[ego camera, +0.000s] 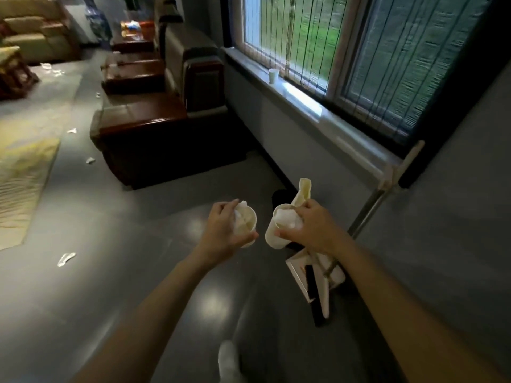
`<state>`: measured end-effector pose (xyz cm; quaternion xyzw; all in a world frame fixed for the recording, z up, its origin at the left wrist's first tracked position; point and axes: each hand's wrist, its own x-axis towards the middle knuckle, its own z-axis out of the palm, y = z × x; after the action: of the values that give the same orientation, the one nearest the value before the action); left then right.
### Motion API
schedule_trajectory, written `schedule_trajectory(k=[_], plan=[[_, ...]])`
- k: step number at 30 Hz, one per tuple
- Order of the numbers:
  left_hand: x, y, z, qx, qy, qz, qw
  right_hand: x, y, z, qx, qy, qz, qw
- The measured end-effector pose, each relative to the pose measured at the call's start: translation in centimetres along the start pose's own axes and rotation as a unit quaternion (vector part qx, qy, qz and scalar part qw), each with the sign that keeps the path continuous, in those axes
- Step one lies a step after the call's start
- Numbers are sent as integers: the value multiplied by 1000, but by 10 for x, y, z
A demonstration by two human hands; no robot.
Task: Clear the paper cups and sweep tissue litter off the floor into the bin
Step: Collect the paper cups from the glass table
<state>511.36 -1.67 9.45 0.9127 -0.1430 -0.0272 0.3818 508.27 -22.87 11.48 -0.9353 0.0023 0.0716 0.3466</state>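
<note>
Cup [249,221] of tissue [242,205] gripped in left hand [221,228], second cup [272,236] in right hand [311,226]; dark bin [279,199] mostly hidden.

Both bare forearms reach out from the near edge, converging toward the middle. Left hand [224,228] back-up, fingers curled round a paper cup [249,221], index finger over its far rim, thumb along the near side. Right hand [312,230] just to the right at the same level, wrist bent slightly inward, grips a second cup [276,233]: thumb across its side, fingers hooked over the rim. Hands near each other, not touching. Low between the arms, one pale foot [229,360], blurred.
</note>
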Motion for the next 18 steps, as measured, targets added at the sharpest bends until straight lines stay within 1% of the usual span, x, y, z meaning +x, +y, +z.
schedule_trajectory(k=[2,5,9,12,15,18], plan=[[63,-17,5,1,-13,3,1000,58,14,-4,4,6,13,1000],[158,-42,19,-9,-43,10,999,137,42,-5,46,30,46,997],[275,-62,50,3,-104,28,994,226,83,-10,66,56,120,989],[344,-65,83,10,-158,36,987,272,115,-18,79,60,166,981],[402,-64,122,-7,-216,38,976,312,148,-25,76,47,202,975],[450,-71,160,-18,-251,32,967,355,186,-25,84,49,222,970]])
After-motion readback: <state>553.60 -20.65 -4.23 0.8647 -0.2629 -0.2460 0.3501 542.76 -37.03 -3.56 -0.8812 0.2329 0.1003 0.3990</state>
